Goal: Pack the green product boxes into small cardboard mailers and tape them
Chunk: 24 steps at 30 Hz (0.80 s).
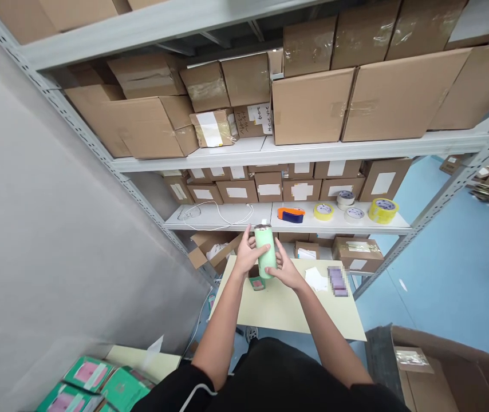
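Left hand [245, 253] and right hand [287, 271] are clamping the green tumbler [265, 258] between their fingers — 2 opposing grips, probably steadying it — while a small box [257, 284] is sitting below the left fingers.

From afar I get one head-worn view, looking forward and down from above the wearer's chest [270, 372], left hand [248, 253] and right hand [286, 269] fairly near, mid-frame, table [279, 312] beneath, shelves [227, 165] facing the lens beyond, floor [454, 269] at right.
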Tool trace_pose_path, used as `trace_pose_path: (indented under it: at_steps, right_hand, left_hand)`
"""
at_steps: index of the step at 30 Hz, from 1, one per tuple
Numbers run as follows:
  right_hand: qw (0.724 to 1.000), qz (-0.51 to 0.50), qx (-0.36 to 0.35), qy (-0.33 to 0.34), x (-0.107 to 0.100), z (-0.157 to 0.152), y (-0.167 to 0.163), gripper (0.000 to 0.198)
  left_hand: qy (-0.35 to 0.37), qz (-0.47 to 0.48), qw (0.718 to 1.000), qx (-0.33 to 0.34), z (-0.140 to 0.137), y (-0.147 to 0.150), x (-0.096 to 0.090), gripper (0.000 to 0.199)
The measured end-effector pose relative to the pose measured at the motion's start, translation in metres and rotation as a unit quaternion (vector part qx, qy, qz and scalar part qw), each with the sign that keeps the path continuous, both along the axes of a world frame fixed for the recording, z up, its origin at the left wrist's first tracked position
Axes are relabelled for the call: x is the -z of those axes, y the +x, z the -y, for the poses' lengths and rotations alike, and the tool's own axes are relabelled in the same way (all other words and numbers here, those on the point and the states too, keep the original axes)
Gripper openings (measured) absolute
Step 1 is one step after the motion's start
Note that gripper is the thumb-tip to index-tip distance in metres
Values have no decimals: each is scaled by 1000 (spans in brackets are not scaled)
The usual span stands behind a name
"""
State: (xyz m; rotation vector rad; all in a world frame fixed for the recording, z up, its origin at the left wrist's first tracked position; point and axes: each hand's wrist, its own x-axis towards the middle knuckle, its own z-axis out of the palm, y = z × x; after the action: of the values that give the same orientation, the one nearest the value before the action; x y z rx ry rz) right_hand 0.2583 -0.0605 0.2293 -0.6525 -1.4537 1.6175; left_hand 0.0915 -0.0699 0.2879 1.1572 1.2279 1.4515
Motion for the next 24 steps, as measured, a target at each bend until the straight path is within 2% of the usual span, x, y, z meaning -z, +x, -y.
trace_pose_path:
  at_steps: [2, 6, 11, 16, 21, 24]
  right_hand:
    - [1000, 0, 18, -2, 1, -2, -1, 125]
    - [996, 20, 87, 25, 3, -6, -6, 131]
    - [1000, 0, 21, 6, 2, -15, -10, 132]
    - [990, 39, 128, 45, 6, -24, -19, 139]
    - [999, -24, 21, -4, 3, -29, -25, 128]
    - [997, -20, 76, -1, 4, -29, -32, 131]
  left_hand:
    - [10, -23, 1000, 19, -1, -2, -2, 123]
    - [24, -77, 997, -5, -7, -6, -6, 123]
    - [3, -14, 1000, 11, -20, -11, -9, 117]
    - [23, -63, 997, -30, -32, -17, -10, 124]
    - [-1, 34, 998, 47, -36, -27, -8, 124]
    - [13, 10, 999, 42, -37, -32, -7, 124]
